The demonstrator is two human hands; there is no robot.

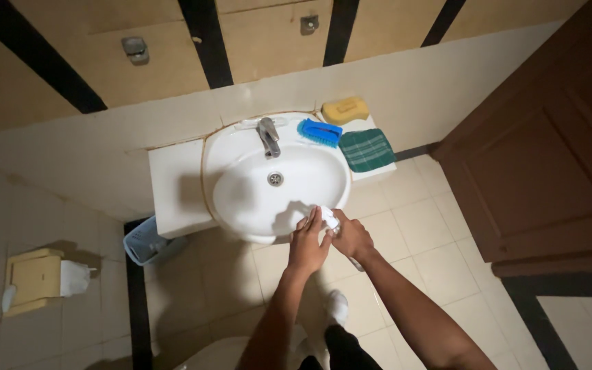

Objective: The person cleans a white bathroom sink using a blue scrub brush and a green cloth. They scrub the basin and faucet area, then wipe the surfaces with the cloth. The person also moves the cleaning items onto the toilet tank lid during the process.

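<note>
A white sink basin (241, 185) with a metal tap (268, 136) and a round drain (275, 179) lies below me. Both hands meet at its front rim. My left hand (307, 243) and my right hand (351, 236) are closed together around a small white object (329, 218), possibly a crumpled tissue or cloth; I cannot tell which. Part of it is hidden by my fingers.
On the counter behind the basin lie a blue scrub brush (320, 131), a yellow sponge (344, 109) and a green checked cloth (366, 149). A blue bin (144, 241) stands under the counter at left. A tissue dispenser (35, 277) hangs at far left, a brown door (549, 157) at right.
</note>
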